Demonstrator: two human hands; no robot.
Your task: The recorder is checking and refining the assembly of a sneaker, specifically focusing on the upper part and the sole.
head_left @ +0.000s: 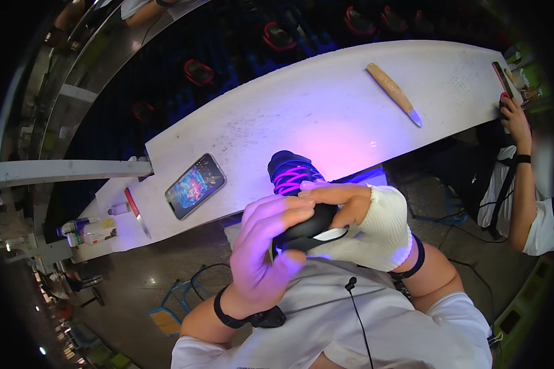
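In front of my body, at the near edge of the bench, I hold a black shoe (289, 165) with bright pink laces, toe pointing away. My right hand (366, 218), in a white knitted glove with bare fingers, is closed on its right side, fingers reaching the lace area. My left hand (268, 243), bare, curves over the shoe's opening from the left. Its fingertips lie close to my right fingers, with the thumb on the near side. Both hands cover much of the shoe's middle. A white-edged black flap (329, 237) shows beneath my right fingers.
On the white bench (277, 117) lie a smartphone (195, 186) with a lit screen, a tan-handled knife (394, 95) and a red-handled knife (137, 212). Small bottles (98, 232) stand at the left end. A co-worker's hand (517, 123) rests at the right end. Shoes sit beyond the bench.
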